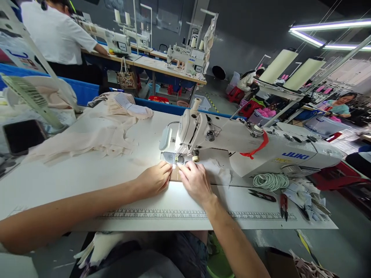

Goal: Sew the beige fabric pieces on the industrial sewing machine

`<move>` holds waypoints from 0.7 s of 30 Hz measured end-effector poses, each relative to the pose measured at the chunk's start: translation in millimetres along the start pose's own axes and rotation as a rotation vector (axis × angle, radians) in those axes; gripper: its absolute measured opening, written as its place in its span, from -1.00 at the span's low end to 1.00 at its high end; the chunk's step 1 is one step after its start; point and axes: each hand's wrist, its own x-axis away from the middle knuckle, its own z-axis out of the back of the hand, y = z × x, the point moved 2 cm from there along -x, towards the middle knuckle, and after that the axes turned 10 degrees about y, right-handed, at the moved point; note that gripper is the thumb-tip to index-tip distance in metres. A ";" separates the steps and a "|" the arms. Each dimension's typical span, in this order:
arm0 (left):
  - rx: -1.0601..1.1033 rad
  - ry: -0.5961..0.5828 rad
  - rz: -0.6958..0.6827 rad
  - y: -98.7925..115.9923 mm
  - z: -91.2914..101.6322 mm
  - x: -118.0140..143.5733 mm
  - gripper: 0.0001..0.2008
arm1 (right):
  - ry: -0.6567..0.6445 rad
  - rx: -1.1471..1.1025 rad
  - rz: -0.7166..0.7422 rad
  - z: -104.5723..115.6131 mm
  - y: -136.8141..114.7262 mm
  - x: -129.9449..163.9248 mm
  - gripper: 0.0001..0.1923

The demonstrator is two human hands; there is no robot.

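holding a small pale fabric piece [174, 170] flat under the needle area of the juki sewing machine [232, 148], my left hand [153, 179] and right hand [194, 180] sit close together on the table [87, 181], just in front of the presser foot [176, 158]. the left hand's fingers are curled, their tips pressed down on the near left edge of the piece; the right hand's fingers are slightly spread and flat on its right side. whether either hand actually pinches the cloth i cannot tell, the piece is too small and too brightly lit by the machine's lamp.

from here, i judge that doing this well means keeping both sets of fingertips to the sides of the foot, never in line with the needle, and guiding with light, even pressure so the edge feeds straight. the printed ruler [174, 215] along the table's near edge runs just below my wrists.

to the left a heap of cream fabric [95, 131] lies well apart. to the right, beside the machine base, are a coil of white cord [271, 180], black snips [262, 195] and red-handled clippers [284, 204]. a person in a white shirt [55, 34] stands at a far bench, and others work further off.
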 end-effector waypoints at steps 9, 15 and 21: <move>0.009 -0.050 0.068 -12.1 -14.6 -13.4 -0.67 | 0.070 -0.001 -0.071 -4.6 24.5 4.8 -0.68; 0.000 -0.050 0.103 -10.2 -16.8 -16.5 -0.69 | 0.067 -0.021 -0.077 -3.2 23.1 4.0 -0.70; -0.001 -0.047 0.080 -10.0 -17.4 -16.8 -0.63 | 0.057 -0.035 -0.102 -8.2 21.4 7.4 -0.71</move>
